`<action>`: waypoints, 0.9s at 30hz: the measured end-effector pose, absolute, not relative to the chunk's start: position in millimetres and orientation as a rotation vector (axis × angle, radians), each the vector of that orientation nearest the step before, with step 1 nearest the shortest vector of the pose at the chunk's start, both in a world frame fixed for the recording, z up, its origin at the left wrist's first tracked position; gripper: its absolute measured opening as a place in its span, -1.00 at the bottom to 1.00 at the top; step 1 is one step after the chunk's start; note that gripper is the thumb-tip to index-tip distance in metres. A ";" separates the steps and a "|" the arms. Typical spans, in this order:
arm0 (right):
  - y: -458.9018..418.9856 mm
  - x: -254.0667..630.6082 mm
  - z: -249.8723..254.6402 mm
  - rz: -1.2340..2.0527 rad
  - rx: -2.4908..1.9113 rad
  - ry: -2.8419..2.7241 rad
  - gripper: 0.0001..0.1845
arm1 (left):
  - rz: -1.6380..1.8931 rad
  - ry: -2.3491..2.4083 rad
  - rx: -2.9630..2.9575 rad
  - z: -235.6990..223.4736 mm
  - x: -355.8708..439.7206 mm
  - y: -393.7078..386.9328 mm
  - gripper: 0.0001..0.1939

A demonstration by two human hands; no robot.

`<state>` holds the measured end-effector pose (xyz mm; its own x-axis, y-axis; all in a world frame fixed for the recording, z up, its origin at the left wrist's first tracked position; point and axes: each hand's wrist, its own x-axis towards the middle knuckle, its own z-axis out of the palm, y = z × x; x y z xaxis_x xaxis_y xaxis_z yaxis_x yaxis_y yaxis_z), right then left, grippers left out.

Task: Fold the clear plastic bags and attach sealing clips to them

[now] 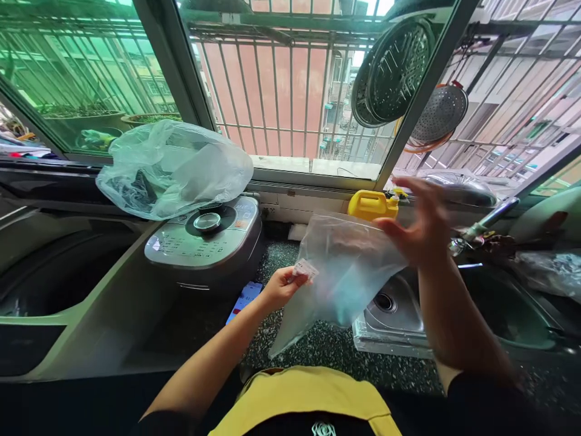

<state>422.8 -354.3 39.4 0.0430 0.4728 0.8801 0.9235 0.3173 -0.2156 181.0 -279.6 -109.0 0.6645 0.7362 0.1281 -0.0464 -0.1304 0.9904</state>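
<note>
Daylight is admitted through grey-framed sliding windows (318, 178), beyond which metal security bars (291, 91) and a pink exterior wall (272, 72) are seen; below, a dark speckled countertop (390, 366) is fitted with a stainless-steel sink (408, 304).

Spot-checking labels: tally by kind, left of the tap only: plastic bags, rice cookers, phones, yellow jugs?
Plastic bags: 2 (bag on the cooker, bag at the left hand)
Rice cooker: 1
Phone: 1
Yellow jug: 1
Total: 5
</note>
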 end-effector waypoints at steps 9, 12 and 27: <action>-304.6 398.1 31.0 0.198 -1.274 -1.907 -0.64 | 0.757 0.631 1.756 -134.2 169.8 -291.9 -0.44; -306.5 399.3 18.8 0.134 -1.316 -1.843 -0.64 | 0.733 0.702 1.670 -157.7 159.0 -299.7 -0.38; -311.3 402.3 28.7 -0.070 -1.347 -1.759 -0.72 | 0.771 0.987 1.679 -227.0 131.2 -335.9 -0.39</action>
<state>402.3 -311.3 28.7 -0.0107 0.7473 0.6644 0.7978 0.4070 -0.4449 131.2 -335.9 -227.0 0.4638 0.8853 0.0349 0.2475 -0.1673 0.9543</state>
